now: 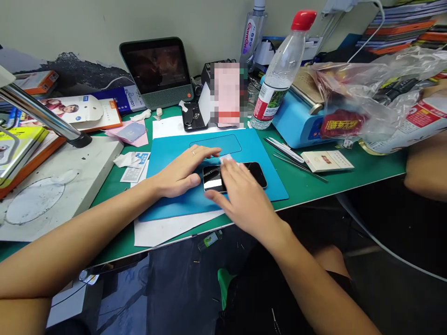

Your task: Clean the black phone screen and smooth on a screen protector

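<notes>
A smartphone (pixel 259 175) with a black glass front lies face up on a blue mat (pixel 167 204). My right hand (pixel 246 200) is over the middle of its screen, fingers close together and pressed down. A bit of white wipe (pixel 225 157) shows at those fingertips; the rest of it is hidden under the fingers. Beside the phone's left end, my left hand (pixel 181 172) is stretched out with its fingers apart and nothing in it. Its thumb is close to the phone's edge. A phone outline (pixel 218 143) is drawn on the mat behind.
Tweezers (pixel 298 165) and a small white box (pixel 327 161) lie right of the mat. A water bottle (pixel 279 74) stands behind them, by a blue device (pixel 296 123). A tablet-like screen (pixel 157 65) stands at the back. Another person's arm (pixel 424 158) is at the right edge.
</notes>
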A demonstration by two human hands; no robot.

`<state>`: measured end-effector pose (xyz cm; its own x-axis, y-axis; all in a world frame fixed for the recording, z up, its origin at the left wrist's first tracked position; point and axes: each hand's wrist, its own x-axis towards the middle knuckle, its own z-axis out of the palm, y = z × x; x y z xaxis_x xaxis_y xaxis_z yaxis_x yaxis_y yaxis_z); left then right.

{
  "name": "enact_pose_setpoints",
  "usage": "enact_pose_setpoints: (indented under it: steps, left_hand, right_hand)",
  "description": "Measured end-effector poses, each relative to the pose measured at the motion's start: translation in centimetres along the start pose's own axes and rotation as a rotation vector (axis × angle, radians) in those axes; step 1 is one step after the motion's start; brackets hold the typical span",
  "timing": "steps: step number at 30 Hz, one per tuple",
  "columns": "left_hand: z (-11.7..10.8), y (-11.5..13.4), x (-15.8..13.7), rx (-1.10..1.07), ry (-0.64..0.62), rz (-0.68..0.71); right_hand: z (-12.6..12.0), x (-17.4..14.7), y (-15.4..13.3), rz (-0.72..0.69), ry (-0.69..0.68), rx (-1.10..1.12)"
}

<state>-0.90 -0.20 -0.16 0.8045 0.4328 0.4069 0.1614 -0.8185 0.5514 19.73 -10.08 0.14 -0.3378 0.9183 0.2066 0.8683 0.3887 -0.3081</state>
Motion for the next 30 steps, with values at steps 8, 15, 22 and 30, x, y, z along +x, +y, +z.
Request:
enact_pose_setpoints:
  steps: [8,15,22,30]
  left_hand:
    - [0.1,0.1,0.0,0.022,0.006,-0.017]
    - [0.1,0.1,-0.1,0.031,-0.017,-0.041]
    - [0.1,0.1,0.1,0.059,-0.009,-0.055]
    - [0.3,0.1,0.0,0.085,0.006,-0.099]
  right_hand:
    - [1.1,-0.7,-2.4,-0.265,0.001,0.096]
    - [-0.7,-3.4,0.0,-0.335,-0.045,0.104]
    - [-2.3,-6.3,5.5,-0.158,0.029,0.069]
    - [-3.6,-3.3,7.5,-0.071,0.000,0.057]
